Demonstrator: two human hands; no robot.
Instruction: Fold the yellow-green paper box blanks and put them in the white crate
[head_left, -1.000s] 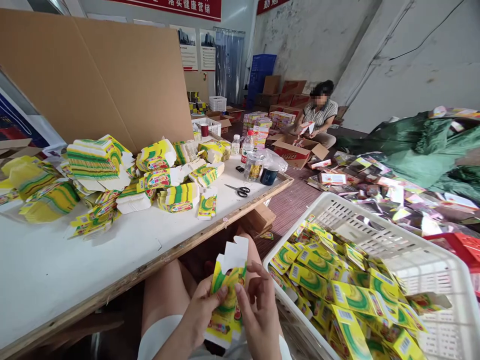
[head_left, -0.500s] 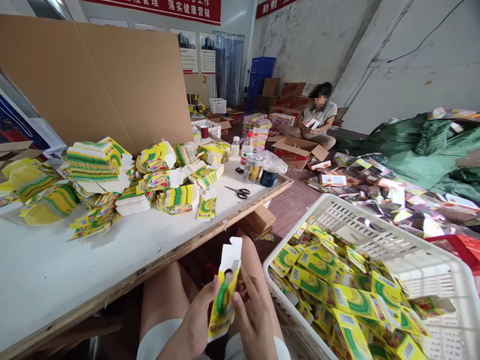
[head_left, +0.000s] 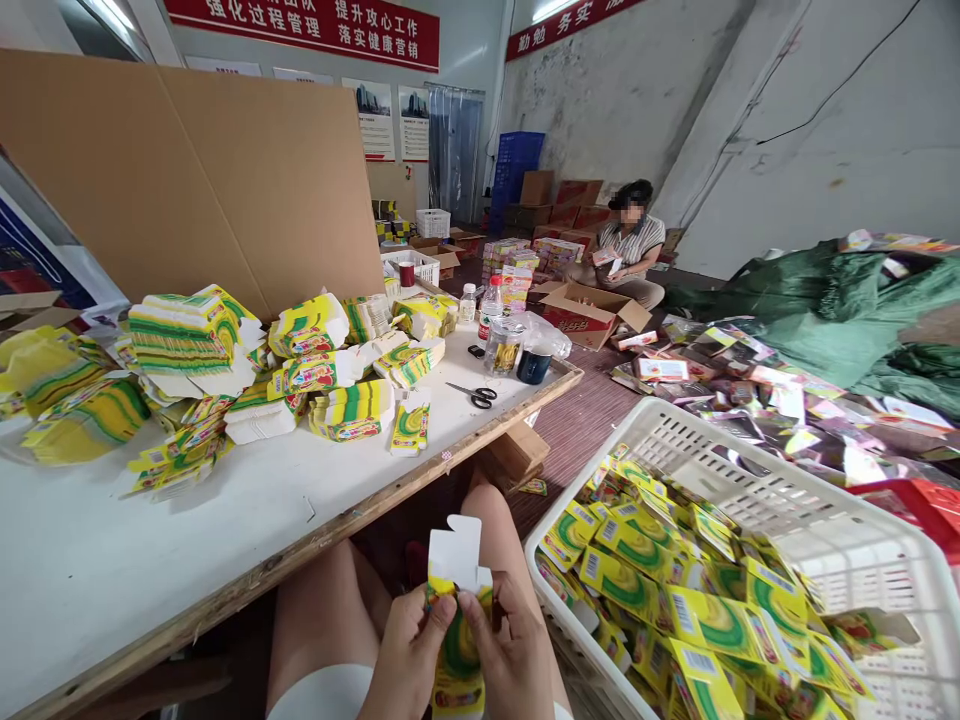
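Observation:
Over my lap, my left hand [head_left: 409,660] and my right hand [head_left: 510,650] both pinch a yellow-and-green carton [head_left: 457,620] with a white tab sticking up. The thumbs press on its printed face. To the right stands a white plastic basket [head_left: 757,480] with several folded cartons of the same kind [head_left: 675,590]. On the white table [head_left: 150,560] at my left lie stacks of flat cartons [head_left: 195,330].
Black scissors [head_left: 474,395], bottles and a jar [head_left: 504,345] stand at the table's far corner. A big cardboard sheet [head_left: 225,170] leans behind the stacks. Another person [head_left: 630,245] sits on the floor far back by an open box. Loose packaging covers the floor at right.
The carton has dropped lower toward my lap and turned to face me. Both hands have closed in on it, thumbs on its front.

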